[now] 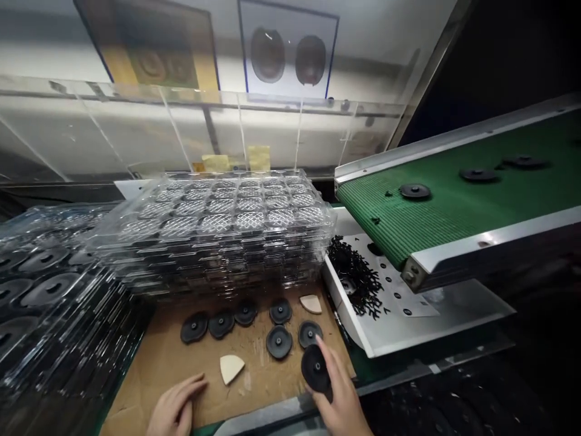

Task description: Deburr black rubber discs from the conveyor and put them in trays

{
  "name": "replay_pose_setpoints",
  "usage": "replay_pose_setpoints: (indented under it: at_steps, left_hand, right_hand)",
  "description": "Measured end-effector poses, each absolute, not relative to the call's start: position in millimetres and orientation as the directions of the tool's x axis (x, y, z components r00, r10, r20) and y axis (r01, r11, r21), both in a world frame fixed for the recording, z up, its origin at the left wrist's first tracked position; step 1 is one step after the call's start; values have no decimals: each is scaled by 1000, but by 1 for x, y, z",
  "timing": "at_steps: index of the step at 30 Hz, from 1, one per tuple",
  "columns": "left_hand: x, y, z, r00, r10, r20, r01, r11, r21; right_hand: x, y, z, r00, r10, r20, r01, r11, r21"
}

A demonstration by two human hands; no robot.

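Note:
My right hand (341, 399) grips a black round plastic disc (315, 367) by its edge, thumb below and fingers above, near the front right of the cardboard sheet (190, 372). Just beyond it lies another black disc (310, 333). More discs rest on the cardboard, among them a black disc (278, 341) in the middle and a black disc (194, 327) at the left. My left hand (176, 404) lies at the cardboard's front edge, fingers loosely bent, thumb apart, holding nothing. To its right is a cream wedge-shaped pad (231, 368); a second cream wedge (311, 304) sits farther back.
Stacked clear plastic trays (213, 242) stand behind the cardboard. More trays (49, 290), holding black parts, fill the left. A green conveyor belt (436, 224) carries discs at the right, above a white bin (349, 324) with small black scraps (358, 281).

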State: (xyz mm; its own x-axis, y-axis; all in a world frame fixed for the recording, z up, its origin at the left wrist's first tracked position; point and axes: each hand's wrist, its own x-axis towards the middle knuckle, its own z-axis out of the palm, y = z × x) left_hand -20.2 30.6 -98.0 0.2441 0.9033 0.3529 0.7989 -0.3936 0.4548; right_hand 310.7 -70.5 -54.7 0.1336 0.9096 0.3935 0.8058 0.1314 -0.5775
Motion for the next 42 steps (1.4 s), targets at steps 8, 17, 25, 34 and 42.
replay_pose_setpoints:
  at_steps: [8,17,25,34,42]
  left_hand:
    - [-2,35,-90,228,921,316,880,-333,337]
    - [-5,26,-91,172,968,182,840,-241,486]
    - [13,44,-52,-25,978,-206,536,187,823]
    - [63,-34,-9,214,897,-388,25,392,920]
    - [29,-92,16,225,923,-311,-362,375,853]
  right_hand:
    - [289,-77,-114,290,886,363,753,23,-658]
    - [280,-81,-124,230,887,401,812,53,-581]
    - [279,-69,-118,253,835,488,866,29,-499]
    - [269,-66,-108,356,834,421,795,-34,-606]
    - [207,-97,-9,38,957,289,573,216,-790]
